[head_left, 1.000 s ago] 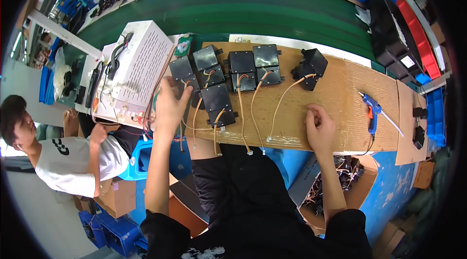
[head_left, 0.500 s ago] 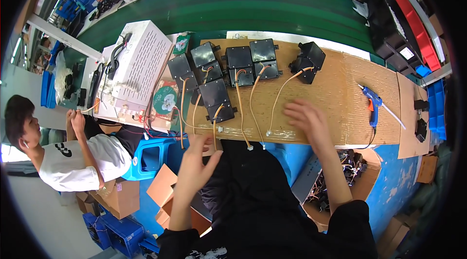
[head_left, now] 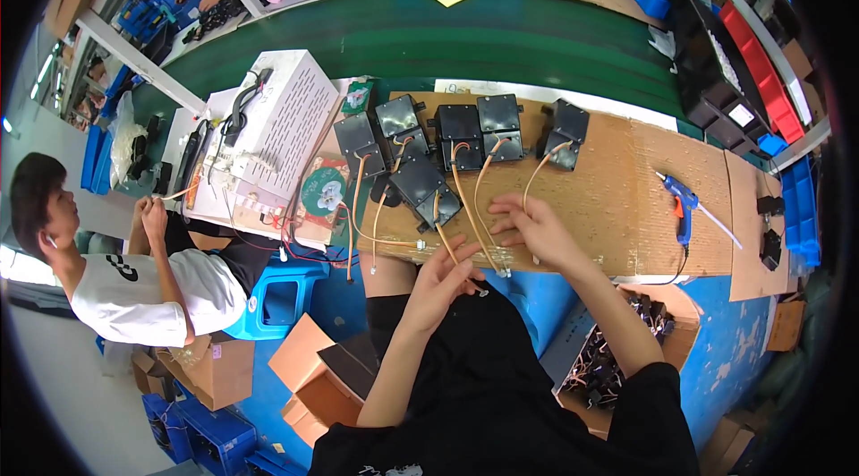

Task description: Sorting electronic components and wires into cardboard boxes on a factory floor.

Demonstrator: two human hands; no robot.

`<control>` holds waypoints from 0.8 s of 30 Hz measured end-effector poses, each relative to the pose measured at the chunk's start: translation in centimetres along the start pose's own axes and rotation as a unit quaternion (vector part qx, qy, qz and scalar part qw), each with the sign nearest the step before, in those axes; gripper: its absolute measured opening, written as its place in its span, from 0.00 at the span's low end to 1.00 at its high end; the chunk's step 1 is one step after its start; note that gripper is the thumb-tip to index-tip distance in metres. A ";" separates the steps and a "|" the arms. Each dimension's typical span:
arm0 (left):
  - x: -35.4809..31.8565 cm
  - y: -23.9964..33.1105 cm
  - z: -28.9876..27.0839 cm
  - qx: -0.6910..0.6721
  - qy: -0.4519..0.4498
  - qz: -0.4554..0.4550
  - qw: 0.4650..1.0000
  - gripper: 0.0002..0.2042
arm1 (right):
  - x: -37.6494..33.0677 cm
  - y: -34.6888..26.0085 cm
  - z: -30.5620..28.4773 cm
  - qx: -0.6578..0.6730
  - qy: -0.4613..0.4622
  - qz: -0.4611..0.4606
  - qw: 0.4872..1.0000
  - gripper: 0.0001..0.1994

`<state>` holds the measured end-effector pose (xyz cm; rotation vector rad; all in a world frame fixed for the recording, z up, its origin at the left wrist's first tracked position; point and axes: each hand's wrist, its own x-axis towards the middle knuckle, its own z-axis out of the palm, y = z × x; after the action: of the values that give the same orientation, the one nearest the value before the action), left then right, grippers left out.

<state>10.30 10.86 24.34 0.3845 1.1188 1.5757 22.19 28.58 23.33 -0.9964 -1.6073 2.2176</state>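
Several black plastic boxes with tan cables lie on the cardboard-covered bench. My left hand [head_left: 438, 286] is at the front edge, its fingers closed on the cable [head_left: 446, 234] of the nearest black box [head_left: 425, 188]. A small white plug [head_left: 483, 293] sticks out beside those fingers. Farther right, my right hand [head_left: 537, 233] bends over the cable [head_left: 531, 179] of the rightmost black box [head_left: 565, 133]. That cable passes into the curled fingers and its end shows below the palm. Between my hands hangs another box's cable, with a white plug [head_left: 506, 273] at the edge.
A blue glue gun [head_left: 684, 208] lies on the cardboard [head_left: 626, 199] at right. At left stand a white perforated metal case [head_left: 291, 109] and a green round board [head_left: 324, 191]. A co-worker [head_left: 152, 288] sits left. Below the bench, a carton [head_left: 676, 319] holds black parts with wires.
My left hand has closed on the nearest box's cable, and that box has turned askew. My right hand has moved left onto the rightmost cable; its box has also turned. The view has shifted.
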 end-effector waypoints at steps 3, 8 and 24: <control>1.4 -0.8 0.2 -0.010 -0.014 -0.008 1.000 0.16 | -1.0 0.7 -0.3 -0.091 -0.029 -0.100 0.990 0.18; 2.7 -0.5 0.0 0.071 -0.043 -0.005 0.997 0.12 | -3.9 -3.5 2.4 0.015 -0.105 0.114 0.988 0.19; 0.8 -0.1 1.3 0.336 0.062 0.113 0.933 0.09 | -3.3 -0.4 4.6 0.070 0.005 0.010 0.997 0.18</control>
<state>11.06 12.16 24.66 0.9034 1.7606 1.3828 21.64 23.49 25.75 -0.9862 -1.4208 2.2984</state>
